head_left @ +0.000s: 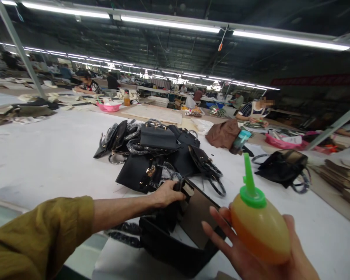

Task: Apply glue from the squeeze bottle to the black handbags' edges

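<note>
My left hand (167,193) is closed on the upper edge of a black handbag (177,245), which lies open on the white table with its brown lining showing. Between my left fingers and the lining there is a small pale patch. In my right hand (251,256) rests a squeeze bottle (259,227) with a green nozzle cap, partly filled with orange-yellow liquid. The bottle is tilted, nozzle upward, beside the bag's right side. Some right fingers are stretched out past the bottle towards the lining. The bag's handles, wrapped in clear plastic, lie at its left.
Several black handbags (159,136) are heaped just beyond my left hand. Another black bag (282,167) lies at the right, near a brown cloth bundle (221,134) and a teal-lidded bottle (241,140). Pink baskets (108,107) stand farther back. Co-workers (252,111) sit across the table.
</note>
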Action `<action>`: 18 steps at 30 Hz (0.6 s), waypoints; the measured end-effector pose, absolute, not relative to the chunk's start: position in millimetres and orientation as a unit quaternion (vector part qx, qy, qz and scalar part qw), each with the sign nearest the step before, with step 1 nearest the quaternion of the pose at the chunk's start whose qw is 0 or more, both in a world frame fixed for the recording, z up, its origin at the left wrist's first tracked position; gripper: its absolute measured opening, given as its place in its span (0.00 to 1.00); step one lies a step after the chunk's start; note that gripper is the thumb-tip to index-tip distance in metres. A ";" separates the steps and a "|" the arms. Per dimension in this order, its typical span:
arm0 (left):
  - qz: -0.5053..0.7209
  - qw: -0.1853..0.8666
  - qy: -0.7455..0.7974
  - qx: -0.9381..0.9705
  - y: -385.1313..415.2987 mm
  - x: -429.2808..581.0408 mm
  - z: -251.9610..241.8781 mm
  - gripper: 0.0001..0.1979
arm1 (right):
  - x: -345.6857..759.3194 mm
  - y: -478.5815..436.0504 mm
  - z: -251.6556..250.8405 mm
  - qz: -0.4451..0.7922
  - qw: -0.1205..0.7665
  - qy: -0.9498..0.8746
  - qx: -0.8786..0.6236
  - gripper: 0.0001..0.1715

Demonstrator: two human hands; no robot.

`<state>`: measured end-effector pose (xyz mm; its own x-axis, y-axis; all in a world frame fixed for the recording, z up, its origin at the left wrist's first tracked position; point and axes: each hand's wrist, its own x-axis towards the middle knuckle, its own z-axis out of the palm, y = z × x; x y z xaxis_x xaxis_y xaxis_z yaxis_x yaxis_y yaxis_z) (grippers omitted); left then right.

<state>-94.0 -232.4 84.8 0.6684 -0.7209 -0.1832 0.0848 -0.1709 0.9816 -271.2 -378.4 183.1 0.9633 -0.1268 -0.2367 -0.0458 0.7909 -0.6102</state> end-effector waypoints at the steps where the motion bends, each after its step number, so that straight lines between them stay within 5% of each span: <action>1: -0.343 0.597 -0.244 0.683 -231.0 -93.0 85.4 0.14 | -270.5 -378.1 183.7 -0.024 0.938 0.135 -0.319 0.29; 9: -0.199 0.413 -0.473 0.753 -222.6 -84.4 149.4 0.09 | -282.3 -409.8 197.1 -0.129 0.913 0.238 -0.306 0.30; 18: -0.174 0.079 -0.627 0.755 -256.7 -81.9 237.1 0.04 | -326.6 -460.3 184.3 -0.196 0.761 0.312 -0.534 0.35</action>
<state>-81.9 -256.7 237.1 0.1527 -0.9748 -0.1628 -0.9195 -0.2005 0.3381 -326.6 -460.3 184.3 0.7286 -0.6312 -0.2658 -0.0355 0.3529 -0.9350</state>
